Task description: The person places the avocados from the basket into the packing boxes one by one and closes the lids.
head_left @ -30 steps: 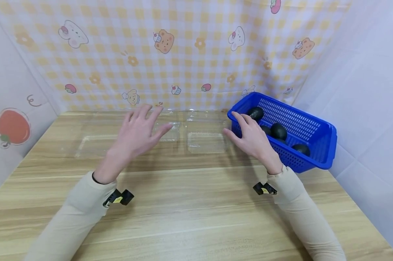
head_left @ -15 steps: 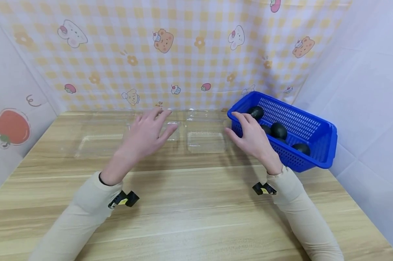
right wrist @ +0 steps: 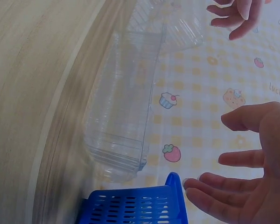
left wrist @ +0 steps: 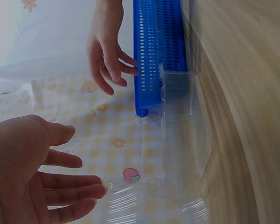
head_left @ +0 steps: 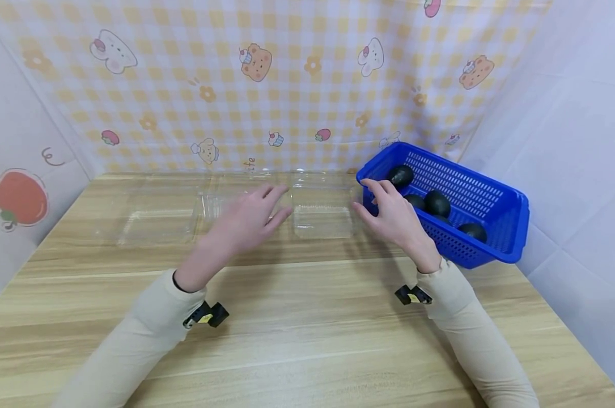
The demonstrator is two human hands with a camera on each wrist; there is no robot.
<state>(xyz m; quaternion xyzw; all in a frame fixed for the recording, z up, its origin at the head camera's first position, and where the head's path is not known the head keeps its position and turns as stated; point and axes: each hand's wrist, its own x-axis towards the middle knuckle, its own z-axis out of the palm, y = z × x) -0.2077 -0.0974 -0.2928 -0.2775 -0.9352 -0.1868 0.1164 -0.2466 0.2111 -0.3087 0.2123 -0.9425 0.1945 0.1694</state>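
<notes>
Left hand: your left hand point(head_left: 246, 221) is up over the middle box point(head_left: 212, 207), thumb and fingers apart, so that grip is holding nothing; it's kinda blurry from the head view.
Right hand: your right hand point(head_left: 394, 218) hangs by the near-left corner of the basket, fingers loosely bent and spread, nothing in that grip either. The fingertips look super close to the rim, can't really tell if they touch.
Clear boxes: you've got see-through plastic ones in a row along the back of the table point(head_left: 307, 340): left box point(head_left: 156, 226), the middle one partly behind your left hand, and right box point(head_left: 322, 221) between your two hands. So see-through that lids and trays are hard to tell apart.
Blue basket: your basket point(head_left: 516, 226) sits at the right on the table, angled, with slotted sides.
Dark fruits: at least four dark oval fruits point(head_left: 437, 204) are lying inside it.
Backdrop: yellow-check cloth point(head_left: 307, 102) with cartoon bears and strawberries hangs behind your row.
</notes>
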